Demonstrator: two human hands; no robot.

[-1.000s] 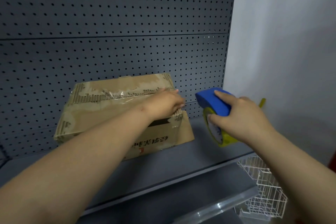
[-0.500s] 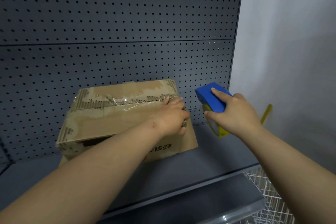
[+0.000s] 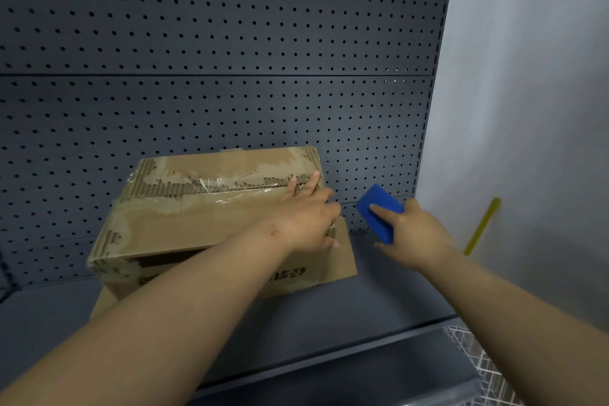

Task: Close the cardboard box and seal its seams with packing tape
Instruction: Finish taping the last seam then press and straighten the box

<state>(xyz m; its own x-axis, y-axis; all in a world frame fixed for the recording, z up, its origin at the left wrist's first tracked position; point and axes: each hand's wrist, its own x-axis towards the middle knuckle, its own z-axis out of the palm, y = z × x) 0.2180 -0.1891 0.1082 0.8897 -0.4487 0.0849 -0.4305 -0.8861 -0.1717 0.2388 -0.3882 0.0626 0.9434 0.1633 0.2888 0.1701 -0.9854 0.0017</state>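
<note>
Right hand [image 3: 415, 234], gripping the blue plastic tape dispenser [image 3: 379, 211], is swinging closer to the worn brown cardboard box [image 3: 197, 224]. Left hand [image 3: 306, 221] is pressing the flaps down, fingers straight, so taping's probably next.

Tan brown on the cardboard box [image 3: 204, 224], with paler torn patches and ribbed stripes along the top seam; dark print on the near side. Clear gloss on the tape [image 3: 214, 183] there. Bright blue on the tape dispenser [image 3: 379, 211], right of the box. Yellow on the strip [image 3: 482, 226] further right. Dark slate grey on the pegboard [image 3: 230, 43], dotted with even rows of black holes.
</note>
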